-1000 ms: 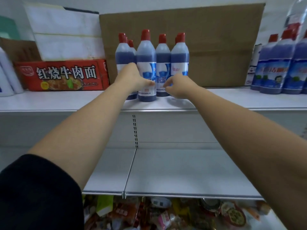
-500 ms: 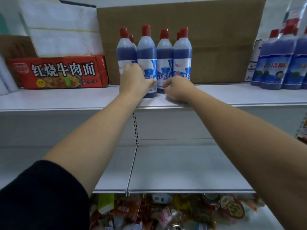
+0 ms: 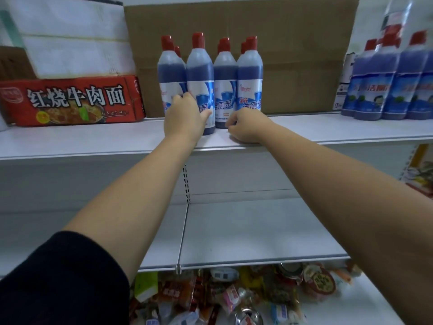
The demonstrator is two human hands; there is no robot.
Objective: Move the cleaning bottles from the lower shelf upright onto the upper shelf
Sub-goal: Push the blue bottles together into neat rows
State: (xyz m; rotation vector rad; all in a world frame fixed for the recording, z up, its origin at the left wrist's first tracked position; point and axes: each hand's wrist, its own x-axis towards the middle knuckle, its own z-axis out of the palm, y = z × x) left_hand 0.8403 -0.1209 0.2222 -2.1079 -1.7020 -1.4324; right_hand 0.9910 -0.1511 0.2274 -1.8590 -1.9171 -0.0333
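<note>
The left hand (image 3: pixel 185 118) wraps fingers and thumb round the front bottle (image 3: pixel 201 76), which stands upright on the upper shelf (image 3: pixel 93 139) among the other bottles (image 3: pixel 249 76). The right hand (image 3: pixel 248 127) rests curled beside them, apparently empty. The left hand should seat the base flat, then release gently without jostling the others.

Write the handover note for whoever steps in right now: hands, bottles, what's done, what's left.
Left hand: fingers wrapped on the front bottle.
Right hand: fingers curled, resting on the front edge of the upper shelf, holding nothing.
Cleaning bottles: red-capped group, all upright, mid-span on the upper shelf.
Done: no bottle shows on the lower shelf.
Left: probably only to let go and check that the group sits square.
</note>
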